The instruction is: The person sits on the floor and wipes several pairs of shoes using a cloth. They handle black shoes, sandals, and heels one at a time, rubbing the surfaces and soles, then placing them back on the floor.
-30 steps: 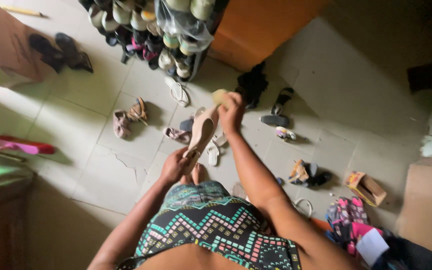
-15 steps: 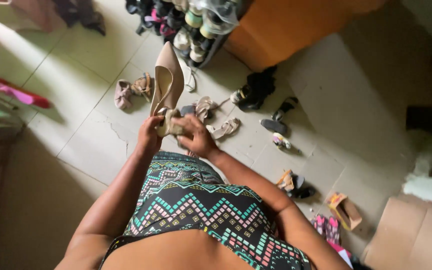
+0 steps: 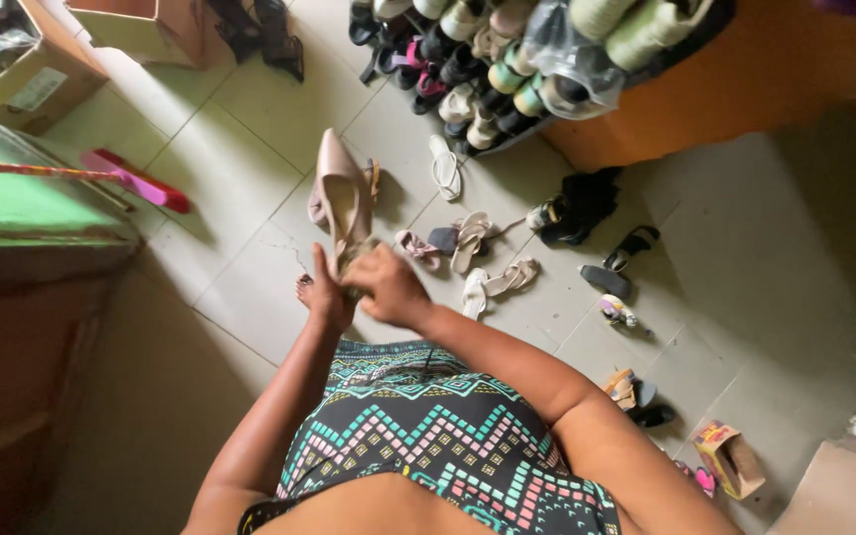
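My left hand [image 3: 326, 297] grips the heel end of a beige pointed shoe [image 3: 339, 193], which points up and away from me. My right hand [image 3: 388, 284] presses a small tan sponge or cloth [image 3: 356, 256] against the shoe's heel part, just beside the left hand. Both hands are held in front of my patterned dress, above the tiled floor. One of my toes [image 3: 303, 289] shows beside the left hand.
Several loose sandals [image 3: 470, 238] and shoes lie on the tiles ahead. A packed shoe rack [image 3: 487, 59] stands at the top, next to an orange cabinet [image 3: 745, 79]. A green table [image 3: 22, 208], a pink brush [image 3: 136, 178] and cardboard boxes [image 3: 22, 79] are left; a small box [image 3: 730, 458] lower right.
A second ago the shoe was sole up with my right hand wiping near its toe. Now it points away and my right hand has come down to the heel end.
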